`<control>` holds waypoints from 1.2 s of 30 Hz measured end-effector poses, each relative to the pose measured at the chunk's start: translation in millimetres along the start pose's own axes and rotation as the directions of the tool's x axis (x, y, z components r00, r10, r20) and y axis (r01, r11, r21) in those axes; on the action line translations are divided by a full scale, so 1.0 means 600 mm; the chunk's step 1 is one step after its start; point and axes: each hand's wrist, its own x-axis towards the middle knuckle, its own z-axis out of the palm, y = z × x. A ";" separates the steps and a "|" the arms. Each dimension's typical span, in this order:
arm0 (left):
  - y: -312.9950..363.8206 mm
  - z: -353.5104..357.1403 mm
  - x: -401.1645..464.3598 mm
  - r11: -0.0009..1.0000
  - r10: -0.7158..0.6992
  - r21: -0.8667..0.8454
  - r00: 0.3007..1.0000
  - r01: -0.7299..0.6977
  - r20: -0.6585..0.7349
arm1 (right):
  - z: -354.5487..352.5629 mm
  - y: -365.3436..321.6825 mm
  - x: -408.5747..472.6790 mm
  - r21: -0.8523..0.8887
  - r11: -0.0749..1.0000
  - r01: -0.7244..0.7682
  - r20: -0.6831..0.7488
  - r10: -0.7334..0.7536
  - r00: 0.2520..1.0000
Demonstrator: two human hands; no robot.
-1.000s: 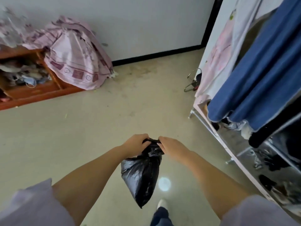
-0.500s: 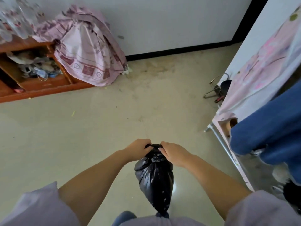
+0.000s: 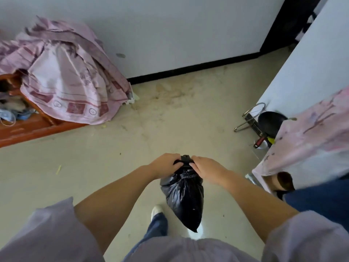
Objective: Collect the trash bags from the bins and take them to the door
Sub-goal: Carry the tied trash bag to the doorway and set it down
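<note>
Trash bag (image 3: 184, 193), black, lower centre of frame: neck bunched and mostly hidden under left hand (image 3: 166, 164) and right hand (image 3: 204, 168), both clamped on it, side by side. Long axis vertical, tapered end pointing down, above floor (image 3: 113, 157). Contents unseen.

No legible text, label, brand, number or sign was present in the head view. The pink cloth (image 3: 71, 86) carried only printed squares and circles, without readable characters.
</note>
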 end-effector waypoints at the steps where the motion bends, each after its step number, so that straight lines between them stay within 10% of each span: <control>1: -0.011 -0.036 0.032 1.000 0.013 0.019 1.000 -0.013 0.005 | -0.024 0.003 0.032 0.007 1.000 -0.009 -0.010 0.009 1.000; 36: -0.059 -0.764 1.340 0.925 0.235 0.262 0.956 -0.275 0.174 | -0.714 0.667 1.031 0.212 0.944 -0.254 -0.115 0.282 0.952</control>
